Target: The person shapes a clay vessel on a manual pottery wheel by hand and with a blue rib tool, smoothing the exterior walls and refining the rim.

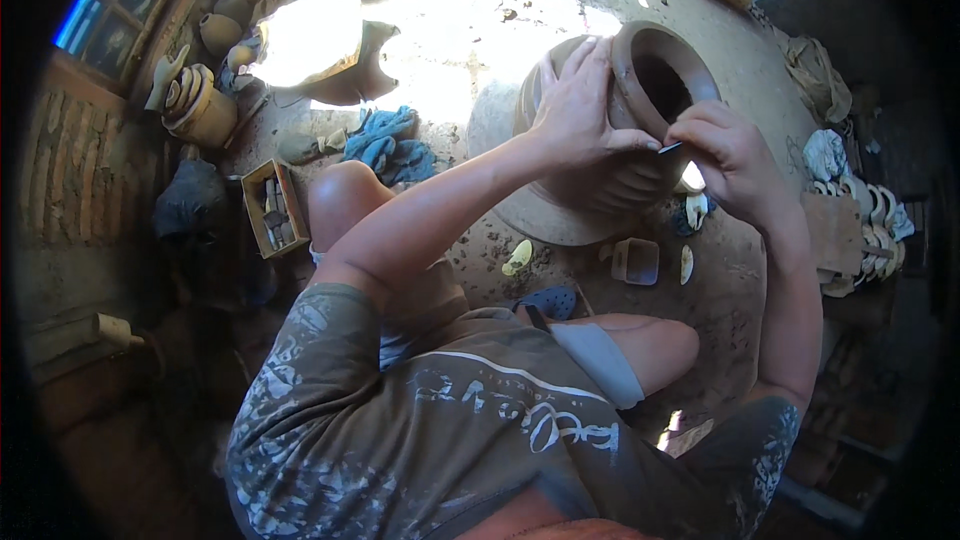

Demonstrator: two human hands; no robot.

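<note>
A brown clay pot (622,180) with a wide rolled rim and a dark mouth stands on a round, flat wheel (510,210). Spread over the pot's shoulder, my left hand (590,105) rests just below the rim, its thumb reaching toward my right hand. My right hand (725,155) is closed in a pinch at the near side of the rim. From its fingertips sticks a small, thin, light-coloured blade-like tool (670,147), its tip close to my left thumb. Most of the tool is hidden by my fingers.
Below the wheel lie a small clear tub (636,261) and a yellowish oval piece (518,257). A blue cloth (390,144) and a wooden box of tools (273,208) sit to the left. Clay pots (203,112) stand farther left; stacked pale curved pieces (880,225) are at right.
</note>
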